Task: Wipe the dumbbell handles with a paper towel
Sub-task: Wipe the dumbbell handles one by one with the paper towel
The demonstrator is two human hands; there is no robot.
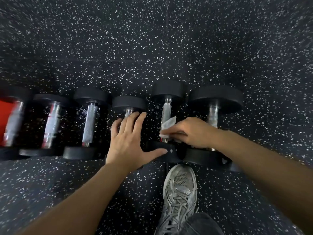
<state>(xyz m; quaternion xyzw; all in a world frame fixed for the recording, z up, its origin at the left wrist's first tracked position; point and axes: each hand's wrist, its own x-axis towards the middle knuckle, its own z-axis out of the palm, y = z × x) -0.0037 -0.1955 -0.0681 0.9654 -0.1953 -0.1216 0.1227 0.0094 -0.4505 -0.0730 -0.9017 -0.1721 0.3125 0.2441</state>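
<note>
Crumpled white paper towel (167, 127) pressed on knurled chrome dumbbell handle (166, 114), right hand (193, 133) gripping it, left hand (129, 141) spread flat on neighbouring dumbbell (129, 104), 6 dumbbells closely side by side, open speckled floor (152, 39) beyond, grey shoe (181, 192) near.

The floor (152, 39) is black with lots of little white dots. A thin line (166, 14) runs across it. Something red (6, 119) sits at the left edge.
</note>
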